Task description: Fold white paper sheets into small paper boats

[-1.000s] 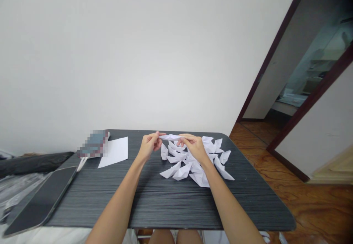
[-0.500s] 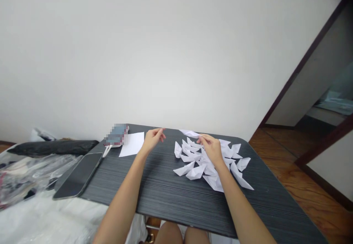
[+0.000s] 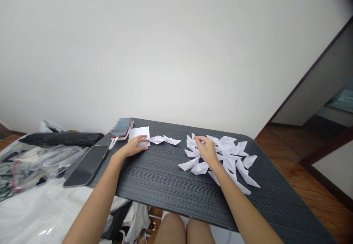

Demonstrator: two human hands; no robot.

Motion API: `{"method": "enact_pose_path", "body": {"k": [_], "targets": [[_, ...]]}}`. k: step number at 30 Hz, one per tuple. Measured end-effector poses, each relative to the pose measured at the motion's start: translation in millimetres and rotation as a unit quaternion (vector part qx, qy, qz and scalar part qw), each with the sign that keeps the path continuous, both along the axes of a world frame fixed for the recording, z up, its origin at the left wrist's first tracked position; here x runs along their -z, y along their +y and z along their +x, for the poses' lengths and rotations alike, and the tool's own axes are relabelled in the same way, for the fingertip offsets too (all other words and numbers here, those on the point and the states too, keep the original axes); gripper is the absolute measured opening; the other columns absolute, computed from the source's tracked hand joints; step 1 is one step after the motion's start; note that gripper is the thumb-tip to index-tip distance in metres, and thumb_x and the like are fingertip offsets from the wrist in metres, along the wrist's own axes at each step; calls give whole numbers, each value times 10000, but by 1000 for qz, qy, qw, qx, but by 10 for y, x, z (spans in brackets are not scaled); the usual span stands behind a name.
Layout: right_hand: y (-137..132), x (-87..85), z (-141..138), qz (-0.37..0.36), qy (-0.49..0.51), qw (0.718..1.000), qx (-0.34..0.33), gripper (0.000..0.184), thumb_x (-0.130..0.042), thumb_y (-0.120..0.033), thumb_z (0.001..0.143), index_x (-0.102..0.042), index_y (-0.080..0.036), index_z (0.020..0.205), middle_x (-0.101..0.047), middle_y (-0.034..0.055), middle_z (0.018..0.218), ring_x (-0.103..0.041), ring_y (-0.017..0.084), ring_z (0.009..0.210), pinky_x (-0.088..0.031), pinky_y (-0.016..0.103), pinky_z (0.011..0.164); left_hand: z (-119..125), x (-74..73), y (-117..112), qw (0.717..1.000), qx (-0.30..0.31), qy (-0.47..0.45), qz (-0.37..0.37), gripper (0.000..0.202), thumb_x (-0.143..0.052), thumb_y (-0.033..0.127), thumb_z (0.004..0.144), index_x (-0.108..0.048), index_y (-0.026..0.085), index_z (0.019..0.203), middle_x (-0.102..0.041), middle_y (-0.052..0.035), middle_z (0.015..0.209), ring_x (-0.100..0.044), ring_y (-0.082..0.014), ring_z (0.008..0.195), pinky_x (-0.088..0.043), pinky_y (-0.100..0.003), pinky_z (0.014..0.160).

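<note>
My left hand [image 3: 134,145] rests at the left of the table over a sheet of white paper [image 3: 140,130]. Its thumb and fingers are apart, close to the left tip of a white folded paper boat [image 3: 157,140]; whether they touch it is unclear. A second paper boat [image 3: 172,141] lies just right of the first, their ends meeting. Over the left side of a pile of paper boats [image 3: 228,149], my right hand [image 3: 206,149] pinches the upper tip of one paper boat [image 3: 192,141], partly hidden by the fingers.
A dark wood-grain table [image 3: 160,174] stands against a white wall. At its left edge lie a large dark phone [image 3: 87,166] and a blurred device [image 3: 121,129] with a white cable. Plastic-wrapped items [image 3: 52,159] are heaped beyond that edge.
My left hand has moved left and down to the paper sheet. Two paper boats now lie between the hands. My right hand has gone from a raised boat to one in the pile.
</note>
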State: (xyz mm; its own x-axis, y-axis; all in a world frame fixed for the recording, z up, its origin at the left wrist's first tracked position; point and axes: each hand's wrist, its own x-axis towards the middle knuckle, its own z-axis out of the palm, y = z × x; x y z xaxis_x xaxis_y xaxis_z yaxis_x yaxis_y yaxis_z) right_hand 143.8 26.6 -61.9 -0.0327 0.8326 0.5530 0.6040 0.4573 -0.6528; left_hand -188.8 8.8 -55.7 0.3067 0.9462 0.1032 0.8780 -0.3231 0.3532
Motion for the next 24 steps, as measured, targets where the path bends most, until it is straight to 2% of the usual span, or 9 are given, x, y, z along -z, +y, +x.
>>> {"method": "enact_pose_path", "body": {"k": [4, 8, 10, 14, 17, 20, 24], "targets": [[-8, -52, 28, 21, -6, 1000, 6, 229, -447, -229, 741, -659, -164, 800, -670, 69, 829, -573, 194, 754, -431, 327, 708, 9, 9, 10, 999, -9, 16, 29, 432, -441, 448, 753, -589, 173, 1051, -504, -101, 1193, -463, -249, 1082, -311, -363, 943], [-27, -82, 22, 38, -10, 999, -16, 225, -443, -202, 746, -652, -167, 821, -662, 69, 850, -566, 193, 789, -433, 333, 726, 94, -19, -42, 997, -10, 61, 37, 479, -456, 488, 735, -520, 239, 1139, -470, -93, 1208, -475, -273, 1042, -344, -412, 881], [-60, -113, -32, 53, -21, 997, -44, 235, -434, -188, 757, -642, -173, 866, -647, 70, 887, -553, 193, 840, -423, 341, 770, 159, -34, -77, 996, -12, 81, 42, 441, -418, 478, 762, -513, 269, 1139, -453, -88, 1204, -496, -267, 994, -364, -433, 836], [-171, -191, -346, 68, -119, 980, -143, 297, -423, -172, 784, -579, -199, 1036, -564, 78, 1050, -488, 178, 988, -369, 332, 873, 250, -54, -128, 993, -3, 102, 61, 378, -358, 424, 809, -537, 269, 1103, -471, -92, 1151, -504, -245, 946, -389, -427, 781], [-209, -195, -704, 65, -245, 947, -196, 395, -450, -200, 791, -457, -247, 1183, -439, 80, 1229, -372, 204, 1134, -303, 387, 920, 253, -50, -149, 992, 5, 96, 88, 372, -355, 404, 818, -542, 250, 1100, -498, -91, 1102, -507, -228, 935, -397, -385, 778], [-159, -140, -992, 49, -329, 922, -200, 436, -465, -239, 796, -392, -256, 1226, -398, 85, 1275, -312, 233, 1177, -277, 444, 909, 213, -27, -156, 992, 8, 77, 101, 371, -363, 403, 820, -551, 240, 1095, -521, -82, 1073, -532, -205, 896, -398, -349, 790], [-72, -66, -1068, 32, -377, 910, -172, 300, -442, -262, 817, -493, -239, 1111, -460, 85, 1224, -320, 252, 1173, -222, 509, 908, 143, 12, -139, 994, 9, 35, 107, 362, -395, 411, 810, -572, 241, 1077, -556, -68, 1062, -555, -186, 880, -393, -313, 824]]}}
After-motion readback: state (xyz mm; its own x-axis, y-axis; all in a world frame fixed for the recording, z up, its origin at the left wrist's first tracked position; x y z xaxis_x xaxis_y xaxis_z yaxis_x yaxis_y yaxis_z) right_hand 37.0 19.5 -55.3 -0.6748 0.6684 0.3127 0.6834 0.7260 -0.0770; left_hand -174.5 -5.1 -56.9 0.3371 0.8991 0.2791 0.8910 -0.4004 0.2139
